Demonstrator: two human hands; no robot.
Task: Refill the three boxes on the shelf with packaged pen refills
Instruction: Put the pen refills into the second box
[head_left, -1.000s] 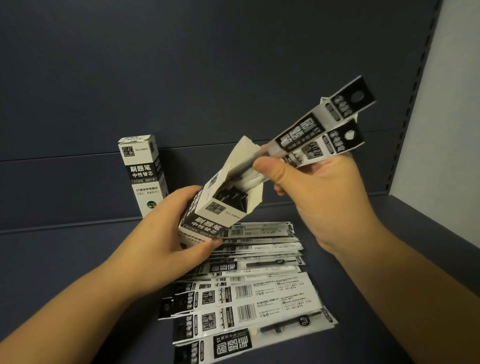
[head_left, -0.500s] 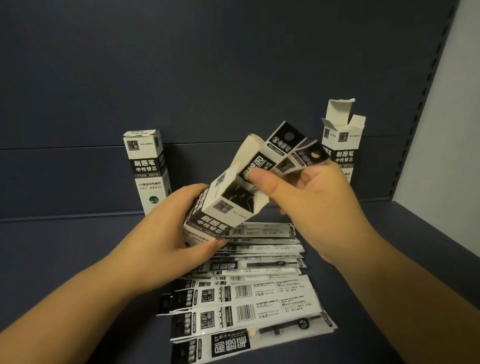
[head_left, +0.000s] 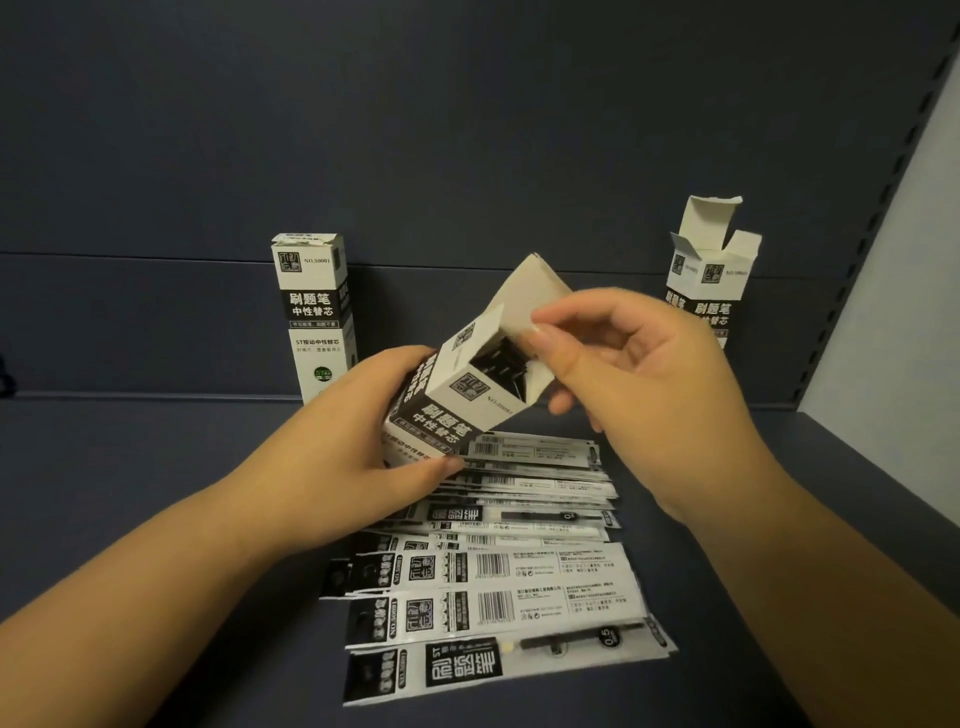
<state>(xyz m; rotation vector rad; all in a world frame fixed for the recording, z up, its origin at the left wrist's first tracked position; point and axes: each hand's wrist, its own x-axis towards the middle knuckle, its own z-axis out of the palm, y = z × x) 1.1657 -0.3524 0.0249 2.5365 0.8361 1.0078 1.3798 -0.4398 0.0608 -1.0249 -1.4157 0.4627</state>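
My left hand (head_left: 358, 441) grips a white and black refill box (head_left: 457, 410), tilted with its open mouth toward me. Dark refill packets show inside the mouth. My right hand (head_left: 644, 384) pinches the box's raised lid flap (head_left: 524, 296) between thumb and forefinger. Several flat packaged pen refills (head_left: 498, 582) lie fanned out on the dark shelf below my hands. A closed box (head_left: 314, 312) stands upright at the back left. A third box (head_left: 709, 270) stands at the back right with its top flaps open, partly hidden by my right hand.
The dark blue shelf floor (head_left: 130, 493) runs back to a dark back panel (head_left: 467, 130). A perforated upright (head_left: 878, 218) and a pale wall (head_left: 914, 291) close off the right side.
The refill packets held by my right hand have slid fully into the tilted box. My right hand let go of them and now pinches the lid flap.
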